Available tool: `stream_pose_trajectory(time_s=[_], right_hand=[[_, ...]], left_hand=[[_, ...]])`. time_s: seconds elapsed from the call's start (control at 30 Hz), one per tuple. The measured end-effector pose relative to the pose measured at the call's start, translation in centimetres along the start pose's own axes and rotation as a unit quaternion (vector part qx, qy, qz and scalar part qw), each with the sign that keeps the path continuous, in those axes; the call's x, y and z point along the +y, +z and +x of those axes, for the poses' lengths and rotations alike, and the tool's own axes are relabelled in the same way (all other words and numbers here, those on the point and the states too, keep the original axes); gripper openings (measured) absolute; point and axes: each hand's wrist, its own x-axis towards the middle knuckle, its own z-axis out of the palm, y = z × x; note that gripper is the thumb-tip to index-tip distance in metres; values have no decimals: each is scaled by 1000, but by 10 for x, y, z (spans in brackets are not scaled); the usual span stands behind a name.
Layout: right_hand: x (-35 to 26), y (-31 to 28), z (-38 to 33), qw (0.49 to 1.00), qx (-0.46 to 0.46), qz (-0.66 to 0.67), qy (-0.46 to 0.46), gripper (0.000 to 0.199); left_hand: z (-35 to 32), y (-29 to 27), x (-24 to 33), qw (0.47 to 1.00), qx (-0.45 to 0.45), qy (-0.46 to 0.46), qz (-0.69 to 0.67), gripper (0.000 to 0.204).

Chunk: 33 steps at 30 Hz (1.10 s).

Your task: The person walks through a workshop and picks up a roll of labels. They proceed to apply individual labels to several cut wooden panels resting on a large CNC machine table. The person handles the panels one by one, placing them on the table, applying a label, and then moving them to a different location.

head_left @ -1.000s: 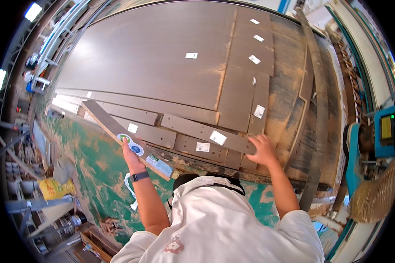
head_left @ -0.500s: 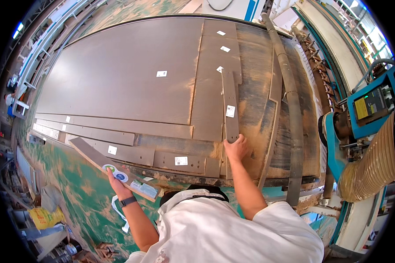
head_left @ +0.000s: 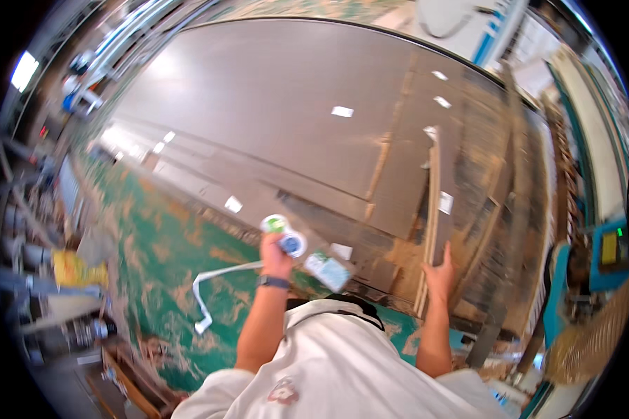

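The big grey cut sheet fills the machine bed in front of you, and the piece you are working is the long narrow strip tipped up on its edge near the bed's right side, beside the sawdust-covered offcuts. Your right hand is wrapped around the strip's near end; keep the palm under that end and lift along the strip's length so it does not rake the neighbouring panels, since a thin strip held at one end is likely to sag or whip. Its long axis runs away from you, the far end pointing toward the back of the bed. Your left hand is closed on a small roll of labels, with a white tail of backing tape hanging over the green floor.
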Motion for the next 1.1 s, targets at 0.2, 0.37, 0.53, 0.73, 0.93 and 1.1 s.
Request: stream_pose_trajectory(time_s=[0.2, 0.37, 0.53, 0.73, 0.93, 1.1], right_hand=[[-125, 19, -46, 966, -95, -36, -239, 84], [-204, 76, -59, 894, -223, -114, -372, 82], [-246, 133, -106, 811, -315, -159, -467, 85], [-245, 178, -155, 725, -401, -104, -550, 75], [-170, 188, -95, 837, -348, -51, -419, 57], [-149, 234, -85, 847, -287, -200, -401, 64]], left_hand=[[-9, 23, -37, 999, -10, -6, -35, 47], [-16, 21, -31, 993, -10, 1, -119, 28], [-37, -2, 16, 987, -31, 127, -95, 57], [-52, -102, 59, 983, 58, 167, -52, 47], [-79, -181, 93, 949, 170, 229, -135, 46], [-82, -243, 125, 931, 192, 272, -148, 44]])
